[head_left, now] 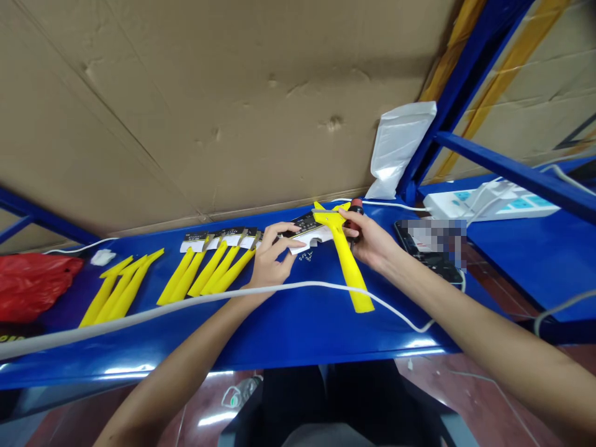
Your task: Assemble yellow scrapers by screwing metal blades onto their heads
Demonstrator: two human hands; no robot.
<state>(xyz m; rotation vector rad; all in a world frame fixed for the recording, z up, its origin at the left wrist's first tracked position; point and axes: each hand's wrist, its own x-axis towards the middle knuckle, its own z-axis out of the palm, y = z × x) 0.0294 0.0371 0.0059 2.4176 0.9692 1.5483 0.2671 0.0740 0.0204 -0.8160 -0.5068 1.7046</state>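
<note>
My left hand (pixel 274 256) pinches a black-and-white header card (pixel 305 239) between thumb and fingers. Its right end meets the head of a yellow scraper (pixel 349 264), which has a T-shaped head and a broad flat handle pointing toward me. My right hand (pixel 367 239) grips that head at its right side. Behind the right fingers shows a red-and-black round-ended object (pixel 356 205), mostly hidden. To the left of my left hand lie several yellow scrapers with cards (pixel 189 273) over their heads. Farther left, a few scrapers without cards (pixel 123 288) lie side by side.
A white cable (pixel 307 284) crosses in front of my forearms. A phone (pixel 426 248) lies right, near a white power strip (pixel 488 202). A red plastic bag (pixel 40 285) sits left. Cardboard (pixel 233 124) walls the back of the blue table (pixel 279 335); a white pouch (pixel 403 146) leans there.
</note>
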